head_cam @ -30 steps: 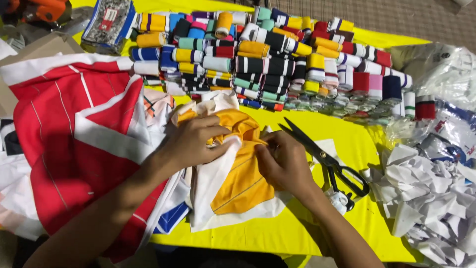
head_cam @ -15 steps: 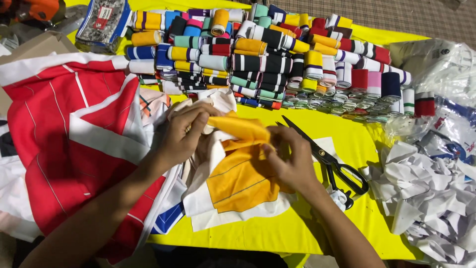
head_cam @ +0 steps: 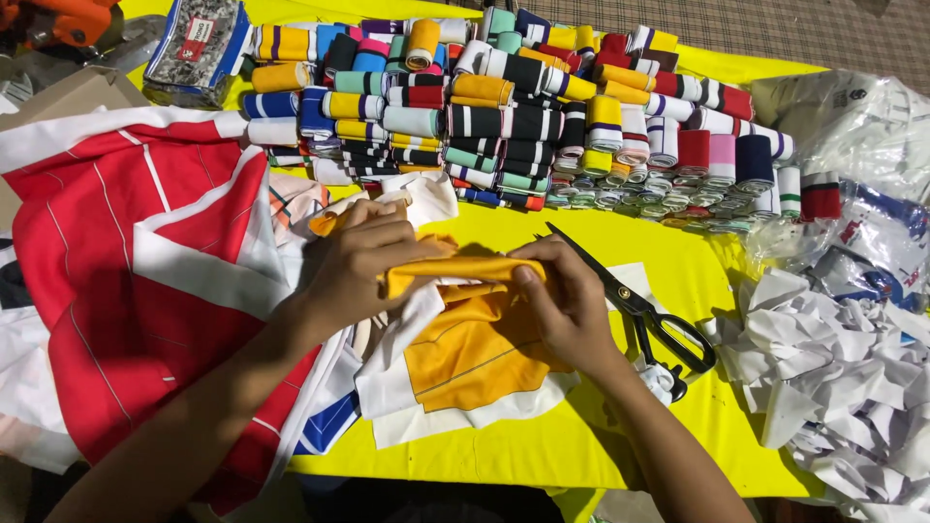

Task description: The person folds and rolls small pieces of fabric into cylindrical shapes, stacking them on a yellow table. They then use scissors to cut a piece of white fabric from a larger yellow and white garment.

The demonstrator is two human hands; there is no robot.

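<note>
Your left hand and right hand both pinch the folded edge of the orange fabric piece, which lies mid-table on the yellow tablecloth, fingers closed on the fold. The black scissors lie just right of your right hand, blades pointing far-left; a sideways slip of that wrist could catch them. The red and white cloth crowds the left, so a hard tug may drag it along.

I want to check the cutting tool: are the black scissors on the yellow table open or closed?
Open. The black scissors lie on the yellow table with the blades parted, beside the right hand, untouched.
</note>
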